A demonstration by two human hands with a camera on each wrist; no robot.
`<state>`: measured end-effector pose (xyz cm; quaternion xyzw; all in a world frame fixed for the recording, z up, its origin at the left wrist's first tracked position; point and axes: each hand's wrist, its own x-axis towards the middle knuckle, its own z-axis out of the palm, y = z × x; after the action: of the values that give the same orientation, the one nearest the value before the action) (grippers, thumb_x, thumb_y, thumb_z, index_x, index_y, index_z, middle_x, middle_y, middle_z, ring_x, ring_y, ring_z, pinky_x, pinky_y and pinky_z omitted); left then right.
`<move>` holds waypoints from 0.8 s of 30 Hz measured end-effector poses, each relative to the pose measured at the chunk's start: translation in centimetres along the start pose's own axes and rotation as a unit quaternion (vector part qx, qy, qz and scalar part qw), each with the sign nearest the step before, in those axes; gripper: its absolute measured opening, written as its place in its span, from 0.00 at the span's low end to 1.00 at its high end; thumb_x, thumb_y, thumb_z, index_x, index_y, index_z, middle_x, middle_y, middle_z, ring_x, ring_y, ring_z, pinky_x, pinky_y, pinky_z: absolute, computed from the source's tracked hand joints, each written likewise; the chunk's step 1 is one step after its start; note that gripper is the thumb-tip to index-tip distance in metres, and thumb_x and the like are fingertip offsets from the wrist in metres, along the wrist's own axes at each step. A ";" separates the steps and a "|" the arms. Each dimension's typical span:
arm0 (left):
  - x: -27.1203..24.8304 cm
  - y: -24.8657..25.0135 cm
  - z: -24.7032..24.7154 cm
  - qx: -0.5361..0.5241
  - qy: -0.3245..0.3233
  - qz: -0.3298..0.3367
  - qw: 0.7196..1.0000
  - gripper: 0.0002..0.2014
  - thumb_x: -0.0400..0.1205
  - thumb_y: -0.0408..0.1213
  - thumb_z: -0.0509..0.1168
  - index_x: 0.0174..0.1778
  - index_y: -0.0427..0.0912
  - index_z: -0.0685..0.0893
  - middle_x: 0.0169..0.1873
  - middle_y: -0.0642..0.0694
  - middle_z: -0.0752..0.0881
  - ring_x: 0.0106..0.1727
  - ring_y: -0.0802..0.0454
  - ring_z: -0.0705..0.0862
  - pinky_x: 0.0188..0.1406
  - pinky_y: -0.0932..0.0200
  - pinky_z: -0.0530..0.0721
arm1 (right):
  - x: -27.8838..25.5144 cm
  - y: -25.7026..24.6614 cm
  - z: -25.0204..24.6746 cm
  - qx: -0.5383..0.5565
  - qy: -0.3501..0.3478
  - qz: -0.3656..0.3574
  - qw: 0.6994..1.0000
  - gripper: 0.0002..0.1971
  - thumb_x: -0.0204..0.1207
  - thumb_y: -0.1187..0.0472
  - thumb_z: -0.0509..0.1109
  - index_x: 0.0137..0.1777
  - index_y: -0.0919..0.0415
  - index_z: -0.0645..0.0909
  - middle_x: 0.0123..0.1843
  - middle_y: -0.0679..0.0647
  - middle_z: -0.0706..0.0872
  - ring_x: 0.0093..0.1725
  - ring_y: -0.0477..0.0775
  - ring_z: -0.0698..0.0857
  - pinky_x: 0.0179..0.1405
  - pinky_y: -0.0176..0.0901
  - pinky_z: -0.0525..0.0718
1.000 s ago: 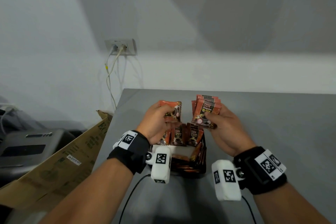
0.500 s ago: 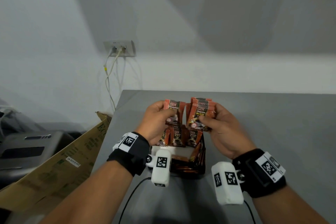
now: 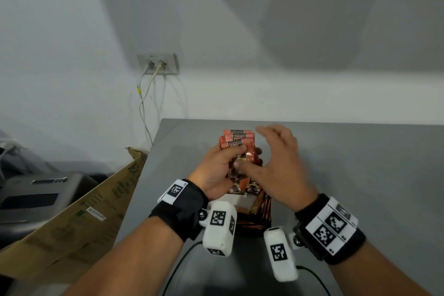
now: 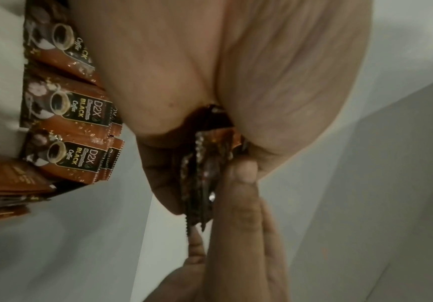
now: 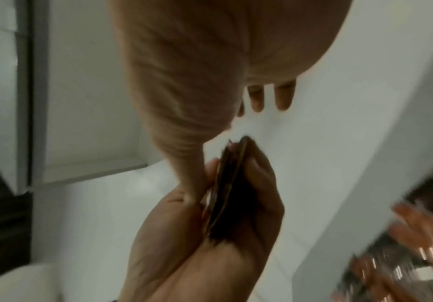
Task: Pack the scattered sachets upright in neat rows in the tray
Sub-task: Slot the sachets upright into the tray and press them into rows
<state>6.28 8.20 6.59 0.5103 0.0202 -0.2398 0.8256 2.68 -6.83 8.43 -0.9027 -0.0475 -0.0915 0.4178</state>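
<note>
My left hand (image 3: 229,160) grips a fanned stack of orange-brown coffee sachets (image 3: 236,140) above the far end of the black tray (image 3: 255,232). In the left wrist view the stack (image 4: 205,163) shows edge-on between my fingers and palm. My right hand (image 3: 276,151) is beside it with fingers spread and straight; only its thumb (image 3: 247,167) touches the front of the stack. Upright sachets (image 3: 241,188) stand in a row inside the tray, seen closer in the left wrist view (image 4: 76,114). My wrists hide much of the tray.
The tray sits near the left front of a grey table (image 3: 348,163). A cardboard box (image 3: 79,218) leans off the table's left edge. A wall socket with cables (image 3: 157,63) is behind. Black cables (image 3: 182,262) run along the table's front.
The right hand's stack and the left hand's single sachet came together; the left hand now holds them all, and the right hand let go and spread its fingers.
</note>
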 end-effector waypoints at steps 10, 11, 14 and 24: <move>-0.2 0.5 0.3 -0.049 -0.073 -0.010 0.996 0.20 0.74 0.26 0.64 0.63 0.35 0.77 0.45 0.36 0.86 0.44 0.45 0.88 0.41 0.52 0.87 | 2.9 -0.6 -0.9 -0.168 -0.146 -0.168 0.960 0.44 0.64 0.50 0.83 0.80 0.47 0.66 0.71 0.43 0.76 0.69 0.46 0.74 0.74 0.50 0.72; -0.2 0.6 0.4 -0.049 -0.069 -0.009 0.996 0.20 0.72 0.26 0.64 0.62 0.35 0.77 0.45 0.36 0.85 0.43 0.44 0.87 0.39 0.52 0.87 | 3.0 -0.7 -0.9 -0.160 -0.148 -0.174 0.960 0.42 0.64 0.52 0.83 0.78 0.46 0.68 0.69 0.42 0.76 0.66 0.45 0.74 0.72 0.49 0.73; 0.0 0.9 0.4 -0.026 -0.045 0.012 0.999 0.13 0.69 0.24 0.63 0.50 0.33 0.82 0.38 0.37 0.85 0.39 0.44 0.87 0.34 0.55 0.86 | 3.2 -0.7 -0.4 -0.135 -0.169 -0.183 0.959 0.43 0.63 0.52 0.84 0.78 0.46 0.68 0.70 0.42 0.75 0.68 0.45 0.74 0.72 0.49 0.75; 0.6 1.5 -1.0 0.056 -0.002 0.091 0.994 0.34 0.74 0.10 0.66 0.75 0.35 0.74 0.43 0.37 0.90 0.37 0.50 0.89 0.37 0.58 0.87 | 4.4 -0.8 -2.7 0.098 -0.106 -0.017 0.989 0.16 0.78 0.63 0.76 0.63 0.47 0.86 0.50 0.47 0.90 0.45 0.48 0.89 0.50 0.45 0.88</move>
<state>7.66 9.36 7.22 0.5553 -0.0417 -0.1651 0.8141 6.47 -8.32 11.63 -0.8610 -0.1152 0.0024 0.4954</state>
